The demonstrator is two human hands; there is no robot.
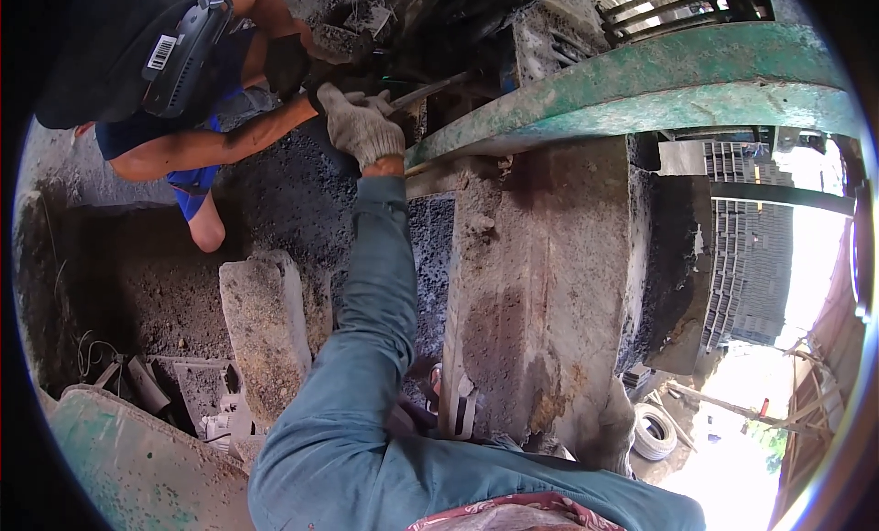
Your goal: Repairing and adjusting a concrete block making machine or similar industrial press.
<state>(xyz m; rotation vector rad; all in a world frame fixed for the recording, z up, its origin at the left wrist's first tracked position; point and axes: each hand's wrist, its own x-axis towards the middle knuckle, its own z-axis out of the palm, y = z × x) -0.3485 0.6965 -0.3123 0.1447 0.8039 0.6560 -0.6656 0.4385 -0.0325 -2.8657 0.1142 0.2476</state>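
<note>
My left hand point(362, 128), in a pale knitted work glove, reaches up the middle to the end of the green steel beam point(641, 101), its fingers curled at a grey metal bar point(430, 90); what exactly they grip is unclear. A co-worker's bare forearm point(247, 137) reaches in from the left, close beside my glove, the hand there partly hidden. My right hand cannot be clearly made out near the lower edge of the broad, dirt-crusted concrete block point(540, 302).
The co-worker point(137, 73) crouches at upper left above a gritty pit point(156, 284). A narrow concrete slab point(256, 339) and green plate point(128, 458) lie lower left. Stacked grey blocks point(760, 265) and a tyre point(652, 432) are at right.
</note>
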